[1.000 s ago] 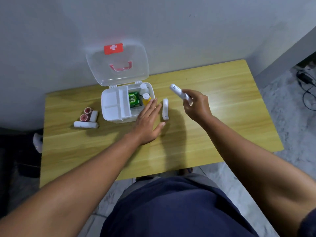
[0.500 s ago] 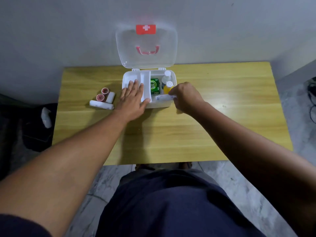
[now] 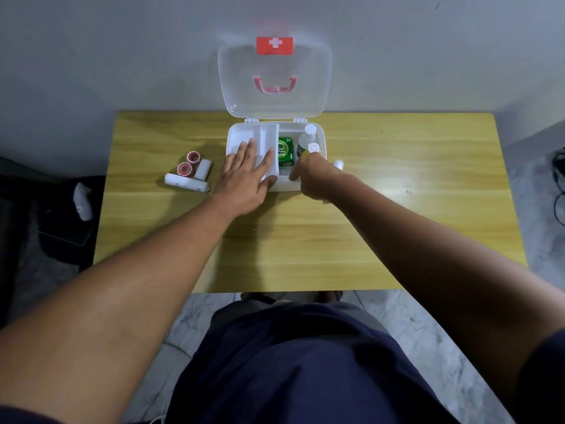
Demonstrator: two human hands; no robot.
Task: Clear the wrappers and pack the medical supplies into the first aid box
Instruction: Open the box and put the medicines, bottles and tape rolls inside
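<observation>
At the back edge of the table (image 3: 397, 179) sits the first aid box (image 3: 321, 142), lid up. The left hand (image 3: 247, 175) lies flat, fingers spread, on the box's white tray. The right hand (image 3: 315, 177) curls over the box's front right corner; can't tell if it's gripping anything. A green pack (image 3: 286, 152) and two bottles (image 3: 308, 140) are inside, tape rolls (image 3: 189, 169) left of the box.

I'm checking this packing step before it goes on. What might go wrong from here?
The right hand works close beside two upright bottles in the first aid box; a nudge may topple them. The left hand covers the tray, blocking that side. The rolls lie outside and might be forgotten.
</observation>
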